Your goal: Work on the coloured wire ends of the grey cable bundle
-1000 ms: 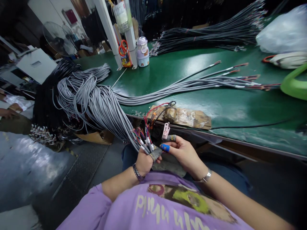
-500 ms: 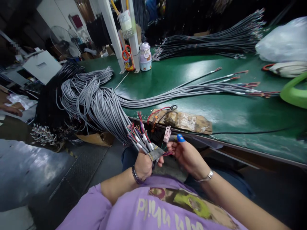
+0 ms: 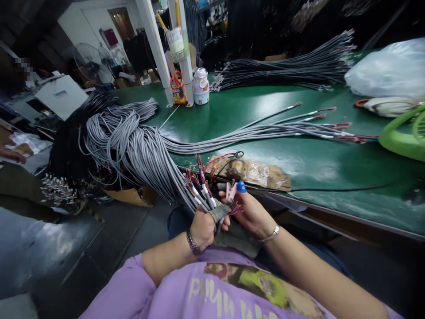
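Fingers of left hand (image 3: 203, 227) clench round grey cables (image 3: 159, 164); right hand (image 3: 249, 213) pinches pink plastic connector (image 3: 229, 191).

Left hand (image 3: 202, 227) grips a bunch of grey cables (image 3: 146, 153) near their stripped ends, coloured wires fanning out above the fist. Right hand (image 3: 251, 212) sits just beside it, pinching a small pink connector (image 3: 229, 191) against those wire ends (blue cap on one fingertip). Cables drape off the green counter (image 3: 299, 146) edge to the left. More grey cables lie flat across the counter; black cable bundle (image 3: 285, 66) at the far side. Scissors (image 3: 175, 82) hang on the white post.
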Available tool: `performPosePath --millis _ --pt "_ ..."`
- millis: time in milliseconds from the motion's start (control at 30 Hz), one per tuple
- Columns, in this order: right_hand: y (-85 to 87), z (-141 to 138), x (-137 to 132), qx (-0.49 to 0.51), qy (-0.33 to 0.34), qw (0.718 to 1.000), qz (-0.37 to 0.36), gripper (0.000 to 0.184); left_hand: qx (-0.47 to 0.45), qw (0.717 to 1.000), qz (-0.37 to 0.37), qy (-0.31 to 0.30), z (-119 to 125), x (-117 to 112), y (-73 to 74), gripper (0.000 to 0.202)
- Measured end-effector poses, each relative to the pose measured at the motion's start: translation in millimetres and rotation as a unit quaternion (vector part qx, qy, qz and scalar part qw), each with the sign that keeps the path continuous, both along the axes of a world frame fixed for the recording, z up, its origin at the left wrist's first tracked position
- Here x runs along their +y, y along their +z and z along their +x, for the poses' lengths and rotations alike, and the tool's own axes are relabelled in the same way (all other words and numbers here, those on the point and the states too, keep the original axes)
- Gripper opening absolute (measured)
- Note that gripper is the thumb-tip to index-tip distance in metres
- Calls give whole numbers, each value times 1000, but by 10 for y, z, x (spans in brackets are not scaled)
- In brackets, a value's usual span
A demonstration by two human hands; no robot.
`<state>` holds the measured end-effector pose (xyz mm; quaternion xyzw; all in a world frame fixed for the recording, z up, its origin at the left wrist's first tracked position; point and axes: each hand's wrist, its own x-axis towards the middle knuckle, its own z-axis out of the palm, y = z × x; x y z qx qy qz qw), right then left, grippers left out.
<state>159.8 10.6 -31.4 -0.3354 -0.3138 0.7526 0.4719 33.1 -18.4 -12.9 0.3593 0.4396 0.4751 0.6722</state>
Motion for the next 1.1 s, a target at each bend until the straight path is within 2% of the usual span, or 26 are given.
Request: performPosePath --millis 67,133,267,467,600,700,800,867,933,1000,1100 --pt "2 -24 18 65 50 996 -27 63 8 1000 2 0 10 8 16 40" --pt "21 -42 21 91 55 994 -31 62 16 1000 1 1 18 14 23 41" --pt "51 -46 19 95 17 994 -40 52 29 1000 -12 3 19 15 4 41" --pt "48 -33 42 69 -77 991 -84 47 40 999 -10 -3 1 0 -41 42" --pt "37 -16 17 34 -64 996 -55 53 41 999 -1 -11 -42 -41 -63 44" --pt "9 56 -34 1 -30 999 -39 56 51 998 13 -18 -103 -93 -115 44" --pt "15 197 -89 -88 48 995 0 61 68 997 24 -26 -165 -139 -198 43" --pt "60 304 -113 -175 108 977 57 59 82 995 31 -36 -191 -160 -238 42" --pt "126 392 -114 -242 140 955 104 58 98 993 35 -48 -197 -173 -244 42" --pt "186 447 -96 -275 164 939 128 55 113 992 30 -56 -186 -182 -217 43" --pt "228 473 -53 -276 188 933 137 48 134 988 24 -71 -166 -188 -160 44"
